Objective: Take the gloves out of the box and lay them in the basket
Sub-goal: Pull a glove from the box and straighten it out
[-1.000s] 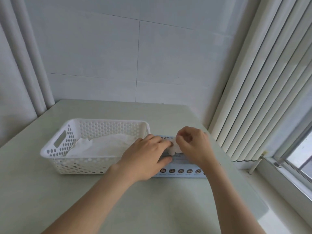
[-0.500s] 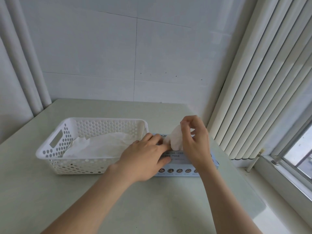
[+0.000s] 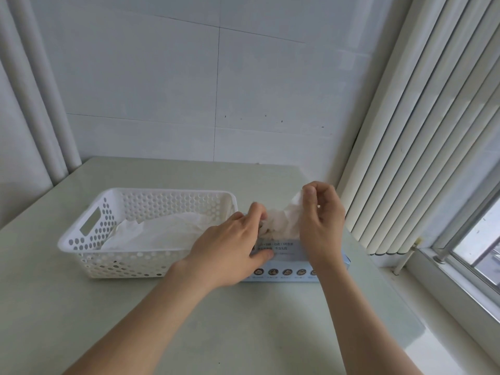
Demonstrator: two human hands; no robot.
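A light blue glove box (image 3: pixel 286 262) lies flat on the table to the right of a white perforated basket (image 3: pixel 116 255). My right hand (image 3: pixel 319 220) pinches a crumpled white glove (image 3: pixel 282 223) and holds it raised above the box's opening, its lower end still in the box. My left hand (image 3: pixel 230 253) presses flat on the box's left part, thumb on the front edge, fingertips touching the glove's lower end. Several white gloves (image 3: pixel 162 231) lie spread inside the basket.
The pale green table (image 3: pixel 243 334) stands in a corner, with a tiled wall behind. Vertical blinds (image 3: pixel 422 136) hang close to the table's right edge, and a window sill (image 3: pixel 460 288) runs at the lower right.
My right hand has risen from the box's opening, drawing the glove upward and further out. My left hand has stayed pressed on the box.
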